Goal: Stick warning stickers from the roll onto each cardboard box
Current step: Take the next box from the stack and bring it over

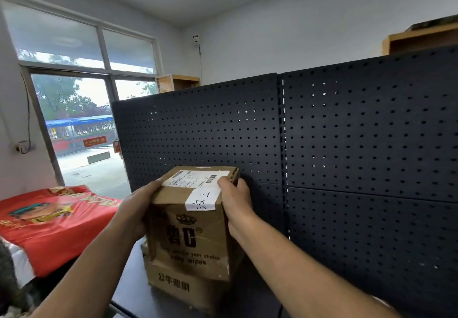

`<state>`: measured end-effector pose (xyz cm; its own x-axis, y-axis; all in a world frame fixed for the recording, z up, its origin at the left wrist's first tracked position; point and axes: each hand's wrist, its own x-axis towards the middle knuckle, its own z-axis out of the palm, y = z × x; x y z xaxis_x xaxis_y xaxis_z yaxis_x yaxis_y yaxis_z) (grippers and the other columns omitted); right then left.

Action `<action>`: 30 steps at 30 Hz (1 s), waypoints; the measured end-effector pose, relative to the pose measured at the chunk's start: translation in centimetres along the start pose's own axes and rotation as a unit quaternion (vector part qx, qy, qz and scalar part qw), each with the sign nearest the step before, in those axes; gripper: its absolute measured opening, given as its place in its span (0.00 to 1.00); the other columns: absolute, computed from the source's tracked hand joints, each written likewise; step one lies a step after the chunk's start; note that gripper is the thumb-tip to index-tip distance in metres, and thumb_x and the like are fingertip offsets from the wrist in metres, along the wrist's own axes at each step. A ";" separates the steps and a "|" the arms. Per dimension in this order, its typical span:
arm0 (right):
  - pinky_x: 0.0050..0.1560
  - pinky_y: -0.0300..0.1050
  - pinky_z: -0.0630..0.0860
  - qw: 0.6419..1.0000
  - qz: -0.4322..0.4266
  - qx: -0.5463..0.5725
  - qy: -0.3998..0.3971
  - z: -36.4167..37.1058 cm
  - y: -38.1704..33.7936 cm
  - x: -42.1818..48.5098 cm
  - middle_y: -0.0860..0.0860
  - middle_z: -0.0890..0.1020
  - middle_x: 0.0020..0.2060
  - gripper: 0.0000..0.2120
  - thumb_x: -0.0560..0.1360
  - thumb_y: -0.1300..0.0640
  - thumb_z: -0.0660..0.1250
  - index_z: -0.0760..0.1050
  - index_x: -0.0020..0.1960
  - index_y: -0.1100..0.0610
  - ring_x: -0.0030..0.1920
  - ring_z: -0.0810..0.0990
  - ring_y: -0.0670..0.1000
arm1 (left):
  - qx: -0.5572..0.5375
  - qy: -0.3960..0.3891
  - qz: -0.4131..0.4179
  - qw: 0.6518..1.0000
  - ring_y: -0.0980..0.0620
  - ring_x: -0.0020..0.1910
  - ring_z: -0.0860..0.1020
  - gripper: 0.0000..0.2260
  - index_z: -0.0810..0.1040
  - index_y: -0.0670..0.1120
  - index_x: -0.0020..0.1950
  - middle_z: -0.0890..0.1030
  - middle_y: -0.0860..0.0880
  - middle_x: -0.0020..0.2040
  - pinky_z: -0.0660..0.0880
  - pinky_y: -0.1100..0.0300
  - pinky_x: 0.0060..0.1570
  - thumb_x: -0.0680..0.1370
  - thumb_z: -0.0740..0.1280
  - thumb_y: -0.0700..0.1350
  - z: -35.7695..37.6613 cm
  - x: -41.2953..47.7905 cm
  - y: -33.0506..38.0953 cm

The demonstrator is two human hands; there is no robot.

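A brown cardboard box point(190, 233) with a white shipping label and a white tape strip on top stands on a second, lower cardboard box point(178, 290). My left hand point(135, 208) grips the upper box's left side, fingers curled round its top edge. My right hand point(235, 201) grips its right side, thumb on the white tape. No sticker roll is in view.
A dark pegboard wall point(347, 149) rises right behind the boxes. The boxes sit on a dark table point(131, 290). A red printed cloth point(54, 223) covers a surface at the left. A glass door and windows point(81, 129) are at the far left.
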<state>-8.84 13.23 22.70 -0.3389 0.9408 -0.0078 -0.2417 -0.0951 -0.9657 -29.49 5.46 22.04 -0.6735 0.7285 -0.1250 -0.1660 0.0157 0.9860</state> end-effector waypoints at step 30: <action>0.31 0.44 0.80 0.992 -0.061 -0.018 0.110 -37.8 -7.4 -13.4 0.56 0.89 0.46 0.07 0.79 0.58 0.69 0.81 0.57 0.56 0.37 0.87 0.52 | -0.075 -0.168 0.015 0.983 0.47 0.49 0.85 0.06 0.82 0.58 0.56 0.88 0.48 0.50 0.80 0.51 0.43 0.82 0.68 0.54 29.5 -26.6 -10.6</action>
<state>31.85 13.66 20.12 -0.1028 0.9931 0.0565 -0.2339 0.0311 -0.9718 11.44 6.16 18.18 -0.4079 0.9126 -0.0287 -0.2716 -0.0912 0.9581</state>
